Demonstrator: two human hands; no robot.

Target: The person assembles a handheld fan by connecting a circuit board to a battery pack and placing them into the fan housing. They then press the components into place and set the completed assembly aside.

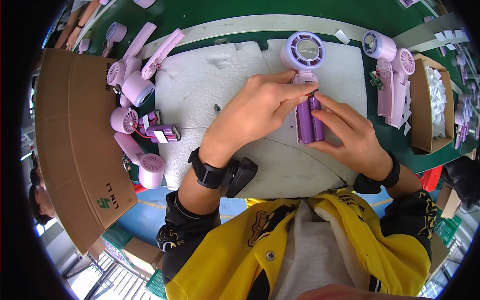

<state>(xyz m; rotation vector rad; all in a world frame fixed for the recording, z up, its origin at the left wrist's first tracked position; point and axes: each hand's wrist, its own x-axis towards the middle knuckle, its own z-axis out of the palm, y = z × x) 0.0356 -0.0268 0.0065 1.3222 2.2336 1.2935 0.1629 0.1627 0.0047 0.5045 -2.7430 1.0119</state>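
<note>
A lilac handheld fan [283, 54] lies on the white foam board in front of me, its round head away from me and its handle open toward me. Two purple battery cells [306, 125] sit side by side in the open handle. My left hand [257, 107] is closed at the fan's neck, index finger and thumb pressing by a small circuit board and red wires at the cells' far end. My right hand [350, 130] grips the handle from the right, fingers along the cells and thumb at their near end. What lies under the fingertips is partly hidden.
The foam board [200, 75] covers the green bench. Several fan parts [137, 87] and wired battery packs [162, 134] lie on the left beside a large cardboard box [75, 140]. On the right are more fan parts [395, 85] and a carton [422, 117] of white pieces.
</note>
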